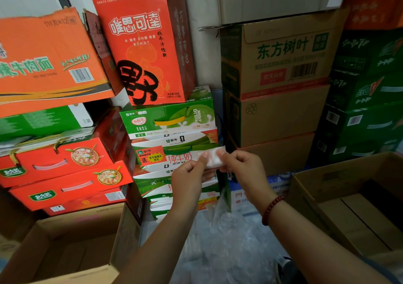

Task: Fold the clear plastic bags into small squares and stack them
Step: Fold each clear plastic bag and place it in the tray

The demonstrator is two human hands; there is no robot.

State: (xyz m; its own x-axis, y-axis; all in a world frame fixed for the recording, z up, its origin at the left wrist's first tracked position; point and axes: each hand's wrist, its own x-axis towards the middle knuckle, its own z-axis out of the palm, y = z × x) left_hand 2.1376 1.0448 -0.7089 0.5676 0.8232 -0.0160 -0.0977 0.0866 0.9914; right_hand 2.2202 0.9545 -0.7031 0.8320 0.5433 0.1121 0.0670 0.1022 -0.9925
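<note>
Where both hands pinch, folded bag point(214, 157) between left grip point(189, 173) and right grip point(239, 163).

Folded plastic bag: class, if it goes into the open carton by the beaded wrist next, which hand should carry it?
Probably the right hand: it already pinches the folded plastic bag, and the open carton lies on its side.

We see a clear plastic bag point(214, 157), folded small, held up; loose clear bags point(226, 235) lie below.

green carton point(168, 117) reads "milky drink"; brown carton point(283, 59) reads 东方树叶.
</note>
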